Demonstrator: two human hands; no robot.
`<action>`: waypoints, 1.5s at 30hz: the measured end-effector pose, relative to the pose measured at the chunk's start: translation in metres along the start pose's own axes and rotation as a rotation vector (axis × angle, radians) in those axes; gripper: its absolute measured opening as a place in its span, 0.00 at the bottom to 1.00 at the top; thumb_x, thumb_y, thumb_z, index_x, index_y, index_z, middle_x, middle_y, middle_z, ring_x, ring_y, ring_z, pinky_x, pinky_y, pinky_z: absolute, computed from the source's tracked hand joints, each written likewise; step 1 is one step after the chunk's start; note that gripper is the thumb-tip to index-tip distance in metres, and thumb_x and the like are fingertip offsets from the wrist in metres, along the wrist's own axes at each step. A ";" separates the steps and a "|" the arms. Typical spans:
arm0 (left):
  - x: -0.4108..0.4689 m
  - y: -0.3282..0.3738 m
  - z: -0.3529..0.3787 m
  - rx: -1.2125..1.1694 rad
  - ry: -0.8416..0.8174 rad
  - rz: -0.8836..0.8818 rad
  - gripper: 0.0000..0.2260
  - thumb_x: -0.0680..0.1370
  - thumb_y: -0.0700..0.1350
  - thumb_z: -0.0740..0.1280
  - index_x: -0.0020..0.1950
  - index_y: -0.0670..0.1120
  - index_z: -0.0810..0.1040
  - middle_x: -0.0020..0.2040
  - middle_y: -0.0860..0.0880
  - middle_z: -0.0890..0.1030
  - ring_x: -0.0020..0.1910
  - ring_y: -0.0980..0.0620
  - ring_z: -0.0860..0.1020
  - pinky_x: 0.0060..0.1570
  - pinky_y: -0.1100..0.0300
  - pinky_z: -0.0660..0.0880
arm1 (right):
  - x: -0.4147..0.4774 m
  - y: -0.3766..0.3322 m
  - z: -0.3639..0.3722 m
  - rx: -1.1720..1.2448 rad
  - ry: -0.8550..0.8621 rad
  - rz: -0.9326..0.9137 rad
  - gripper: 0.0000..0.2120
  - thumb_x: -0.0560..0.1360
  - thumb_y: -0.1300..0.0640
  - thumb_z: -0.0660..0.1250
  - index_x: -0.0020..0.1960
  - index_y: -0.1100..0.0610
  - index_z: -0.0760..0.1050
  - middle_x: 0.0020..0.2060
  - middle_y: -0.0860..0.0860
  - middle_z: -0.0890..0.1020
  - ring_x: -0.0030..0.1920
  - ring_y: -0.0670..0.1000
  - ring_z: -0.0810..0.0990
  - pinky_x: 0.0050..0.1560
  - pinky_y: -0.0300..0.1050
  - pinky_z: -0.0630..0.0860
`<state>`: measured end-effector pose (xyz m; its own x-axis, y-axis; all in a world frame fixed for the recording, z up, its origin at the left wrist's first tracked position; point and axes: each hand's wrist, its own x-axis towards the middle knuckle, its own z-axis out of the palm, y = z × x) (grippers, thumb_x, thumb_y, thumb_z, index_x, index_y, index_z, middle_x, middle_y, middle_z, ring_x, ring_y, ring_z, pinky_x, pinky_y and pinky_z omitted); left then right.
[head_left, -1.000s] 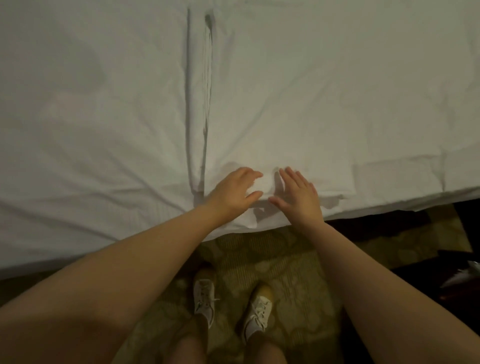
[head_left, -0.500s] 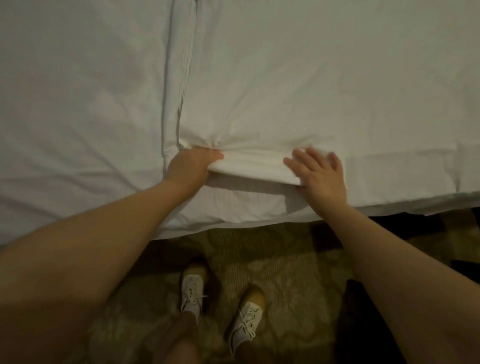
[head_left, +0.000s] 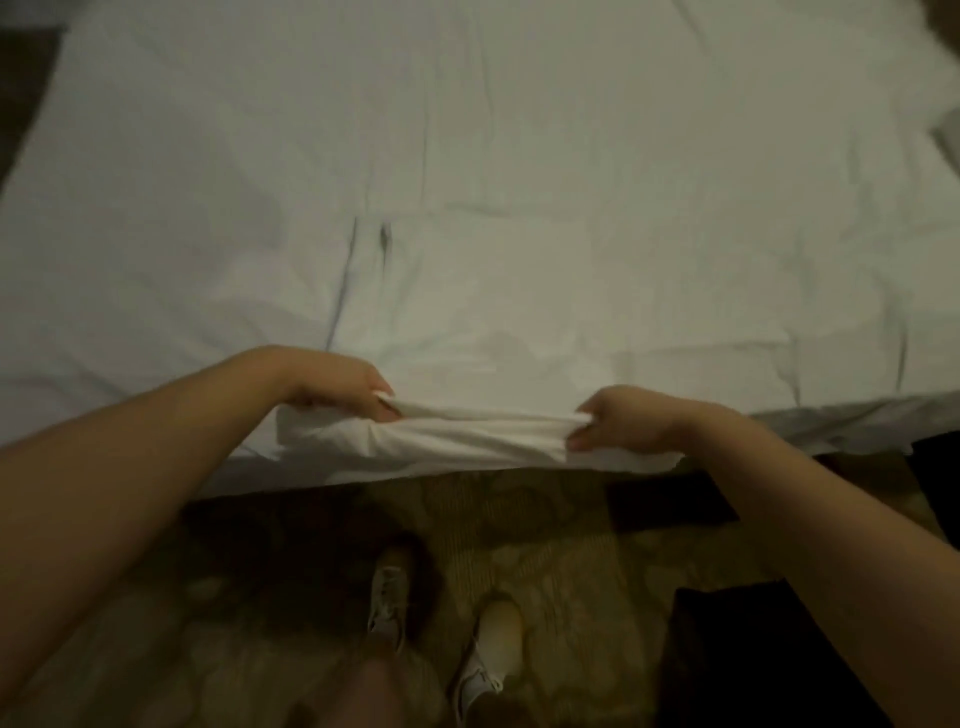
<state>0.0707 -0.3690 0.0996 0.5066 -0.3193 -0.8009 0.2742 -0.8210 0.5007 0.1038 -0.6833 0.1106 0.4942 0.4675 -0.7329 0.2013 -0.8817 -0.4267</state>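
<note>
Near: shoes (head_left: 441, 634) on carpet (head_left: 561, 561). L hand (head_left: 337, 384) & R hand (head_left: 623, 421) each pinch the sheet (head_left: 478, 431) edge at the bed's near side, fingers curled, cloth pulled tight between them. Far: flat sheet w/ creases.

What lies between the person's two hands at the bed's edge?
In the head view, a bunched fold of white bed sheet spans from the left hand to the right hand; each hand pinches one end.

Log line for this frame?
left hand: pinches sheet edge | right hand: pinches sheet edge | state: bunched, stretched between hands
</note>
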 end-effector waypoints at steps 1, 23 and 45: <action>-0.014 0.003 0.010 -0.029 -0.049 -0.021 0.08 0.75 0.50 0.68 0.37 0.49 0.79 0.34 0.55 0.78 0.36 0.57 0.74 0.39 0.65 0.69 | -0.017 -0.005 0.004 -0.014 -0.065 -0.002 0.13 0.75 0.48 0.67 0.52 0.57 0.80 0.45 0.51 0.80 0.45 0.50 0.76 0.44 0.42 0.69; 0.171 -0.032 -0.117 0.308 0.792 -0.210 0.11 0.81 0.46 0.56 0.53 0.47 0.77 0.52 0.44 0.79 0.49 0.43 0.75 0.46 0.54 0.69 | 0.196 0.018 -0.079 -0.403 0.785 0.132 0.16 0.79 0.53 0.57 0.65 0.51 0.72 0.60 0.50 0.77 0.66 0.55 0.67 0.70 0.54 0.46; 0.240 -0.022 -0.109 0.573 0.898 0.322 0.17 0.76 0.53 0.60 0.37 0.44 0.81 0.38 0.45 0.78 0.37 0.43 0.75 0.37 0.56 0.63 | 0.272 0.017 -0.072 -0.149 0.768 -0.132 0.10 0.71 0.46 0.69 0.45 0.51 0.83 0.47 0.49 0.82 0.56 0.54 0.76 0.68 0.53 0.53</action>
<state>0.2753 -0.3755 -0.0676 0.9573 -0.2887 -0.0165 -0.2773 -0.9326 0.2309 0.3023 -0.5754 -0.0583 0.8927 0.4420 -0.0876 0.3830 -0.8467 -0.3694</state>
